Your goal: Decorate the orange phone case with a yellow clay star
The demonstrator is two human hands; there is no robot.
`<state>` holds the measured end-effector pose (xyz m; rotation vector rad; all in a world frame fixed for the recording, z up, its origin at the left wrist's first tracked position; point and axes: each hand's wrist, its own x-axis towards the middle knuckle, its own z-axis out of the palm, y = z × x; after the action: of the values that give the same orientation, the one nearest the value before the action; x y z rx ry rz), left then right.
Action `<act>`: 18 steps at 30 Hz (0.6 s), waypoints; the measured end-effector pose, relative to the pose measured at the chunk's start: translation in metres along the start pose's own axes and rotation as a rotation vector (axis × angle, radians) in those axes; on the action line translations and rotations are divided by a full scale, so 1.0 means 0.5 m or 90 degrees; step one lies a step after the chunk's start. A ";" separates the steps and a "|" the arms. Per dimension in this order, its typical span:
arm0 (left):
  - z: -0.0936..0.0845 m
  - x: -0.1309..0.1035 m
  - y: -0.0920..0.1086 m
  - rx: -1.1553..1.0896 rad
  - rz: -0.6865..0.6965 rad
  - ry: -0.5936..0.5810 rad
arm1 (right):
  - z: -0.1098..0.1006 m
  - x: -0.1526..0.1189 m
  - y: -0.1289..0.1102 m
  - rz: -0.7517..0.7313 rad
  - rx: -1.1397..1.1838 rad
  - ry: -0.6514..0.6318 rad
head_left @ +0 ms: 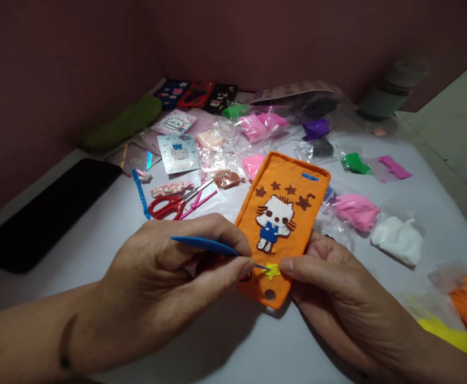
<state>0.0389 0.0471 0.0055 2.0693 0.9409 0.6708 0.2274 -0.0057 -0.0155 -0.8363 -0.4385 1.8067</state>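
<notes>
An orange clay-covered phone case (249,234) is held tilted above the table, with a white cat figure (276,213) in blue clothes and several brown stars on it. My right hand (333,282) grips its lower right edge, thumb on the front beside a small yellow star (272,271). Pinched in my left hand (185,266) is a blue modelling tool (205,245), its thin tip touching the yellow star. Part of a red shape near the lower left edge is hidden by my left fingers.
Red-handled scissors (167,207), a blue stick tool (141,194) and a black phone (49,213) lie to the left. Bags of coloured clay, such as pink (357,210) and white (397,237), spread behind and right. Decorated cases (197,95) stand near the wall; a bottle (389,90) is back right.
</notes>
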 end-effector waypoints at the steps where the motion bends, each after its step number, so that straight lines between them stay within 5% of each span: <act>1: 0.000 -0.001 0.000 0.003 0.001 -0.004 | 0.000 0.000 0.000 0.000 -0.002 0.000; 18: 0.003 0.005 -0.001 0.067 0.096 0.015 | 0.004 -0.003 0.002 0.010 -0.007 0.019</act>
<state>0.0414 0.0489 0.0044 2.2476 0.8549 0.7397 0.2255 -0.0072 -0.0144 -0.8747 -0.4234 1.8058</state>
